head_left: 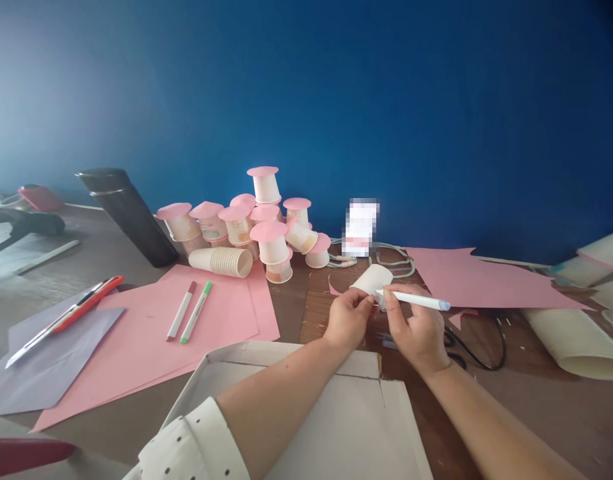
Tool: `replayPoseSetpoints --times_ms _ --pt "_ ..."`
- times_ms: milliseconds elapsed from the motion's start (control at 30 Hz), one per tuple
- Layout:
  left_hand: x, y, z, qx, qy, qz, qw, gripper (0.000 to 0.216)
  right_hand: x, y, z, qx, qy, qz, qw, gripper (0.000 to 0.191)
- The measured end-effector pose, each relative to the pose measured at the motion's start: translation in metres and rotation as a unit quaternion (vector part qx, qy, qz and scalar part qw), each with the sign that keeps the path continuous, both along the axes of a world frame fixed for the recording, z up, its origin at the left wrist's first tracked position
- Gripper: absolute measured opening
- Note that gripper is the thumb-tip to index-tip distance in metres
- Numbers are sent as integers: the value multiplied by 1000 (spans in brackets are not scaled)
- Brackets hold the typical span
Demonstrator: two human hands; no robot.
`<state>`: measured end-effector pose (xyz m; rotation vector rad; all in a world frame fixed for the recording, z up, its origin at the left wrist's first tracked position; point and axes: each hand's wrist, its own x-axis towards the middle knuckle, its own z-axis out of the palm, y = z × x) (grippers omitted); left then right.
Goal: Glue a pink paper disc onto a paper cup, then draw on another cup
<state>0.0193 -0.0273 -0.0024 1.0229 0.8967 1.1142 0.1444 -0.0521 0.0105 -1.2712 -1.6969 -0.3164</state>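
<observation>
The white paper cup (372,277) sits tipped over the brown tabletop (313,303). My left hand (349,320) pinches its near edge; my right hand (416,327) pinches the white marker (422,300). I judge the cup light, easily dented: 2 gentle fingertips near the rim suffice.

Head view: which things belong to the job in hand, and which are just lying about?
Probably in the job:
white cup, held in the left hand
marker, in the right hand
pink-topped cups
pink paper

Apparently just lying about:
black flask
pale rod
</observation>
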Motion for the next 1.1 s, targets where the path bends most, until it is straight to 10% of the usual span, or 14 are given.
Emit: replayPoseSetpoints --times_ms 1100 --pt "0 -1 -5 40 68 10 997 13 0 -1 3 -6 -1 13 1000 10"
